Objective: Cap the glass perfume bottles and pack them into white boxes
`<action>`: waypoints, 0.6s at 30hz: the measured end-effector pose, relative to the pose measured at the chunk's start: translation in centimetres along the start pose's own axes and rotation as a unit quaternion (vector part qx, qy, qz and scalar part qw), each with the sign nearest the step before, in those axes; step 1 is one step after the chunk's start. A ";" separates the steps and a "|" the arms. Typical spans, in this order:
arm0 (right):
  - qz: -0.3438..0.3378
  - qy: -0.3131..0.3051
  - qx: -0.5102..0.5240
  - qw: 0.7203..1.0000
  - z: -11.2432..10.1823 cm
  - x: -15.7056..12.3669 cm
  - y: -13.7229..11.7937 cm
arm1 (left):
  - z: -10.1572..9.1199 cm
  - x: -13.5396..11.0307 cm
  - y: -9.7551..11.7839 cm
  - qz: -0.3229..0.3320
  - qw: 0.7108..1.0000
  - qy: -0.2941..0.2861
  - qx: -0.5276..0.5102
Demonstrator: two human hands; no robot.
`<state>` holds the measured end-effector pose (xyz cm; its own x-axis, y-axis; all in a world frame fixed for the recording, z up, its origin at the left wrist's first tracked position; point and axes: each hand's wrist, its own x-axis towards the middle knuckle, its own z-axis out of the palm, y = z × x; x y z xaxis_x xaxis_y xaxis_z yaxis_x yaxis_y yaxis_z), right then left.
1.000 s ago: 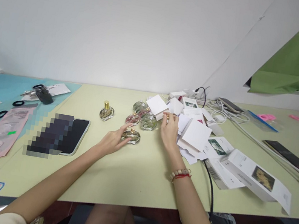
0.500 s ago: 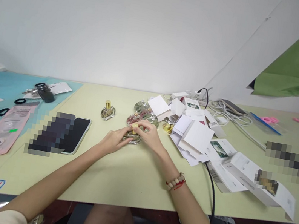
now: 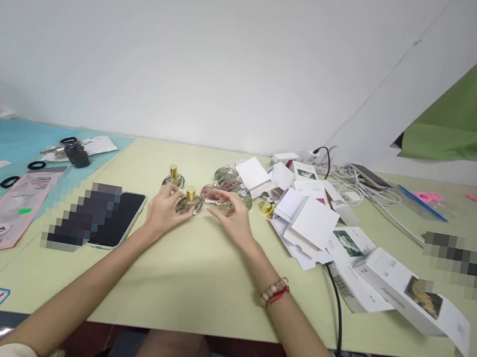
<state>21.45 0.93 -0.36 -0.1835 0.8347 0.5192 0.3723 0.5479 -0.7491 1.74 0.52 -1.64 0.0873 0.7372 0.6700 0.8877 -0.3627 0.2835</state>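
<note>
My left hand [image 3: 163, 210] has its fingers around a glass perfume bottle [image 3: 185, 207] that stands upright with a gold cap [image 3: 191, 194] on it. Just behind is another capped perfume bottle [image 3: 174, 171]. Fingers apart, my right hand [image 3: 235, 219] holds nothing; it hovers at the front of several uncapped bottles [image 3: 226, 174], partly covering them. Loose gold caps [image 3: 266, 209] lie to the right of this cluster.
White cartons and papers [image 3: 311, 221] are heaped on the right, with white cables [image 3: 384, 194] behind. A phone [image 3: 122, 220] lies on the left, near a pink packet [image 3: 7, 219] and a dark jar [image 3: 74, 152]. The table's front edge is close to me.
The capped bottle has shifted left with my left hand, closer to the other capped one. My right hand has come off the cap and opened.
</note>
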 end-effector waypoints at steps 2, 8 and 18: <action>0.004 0.032 -0.005 0.999 -0.2 0.1 -0.3 | 0.0 0.3 -0.6 -0.035 0.998 0.036 0.023; -0.005 0.078 -0.053 0.996 -0.9 0.4 -0.6 | 0.5 1.0 -1.7 -0.117 0.989 0.077 0.047; 0.020 -0.030 -0.174 0.984 -0.1 -0.4 0.9 | 1.7 1.7 -3.6 -0.197 0.980 -0.004 0.012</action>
<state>21.91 1.12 -1.20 -0.2122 0.8631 0.4583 0.6670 0.4707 -0.5775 -0.53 4.07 -2.71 -0.2609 0.8223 0.5057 0.8636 -0.0353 0.5029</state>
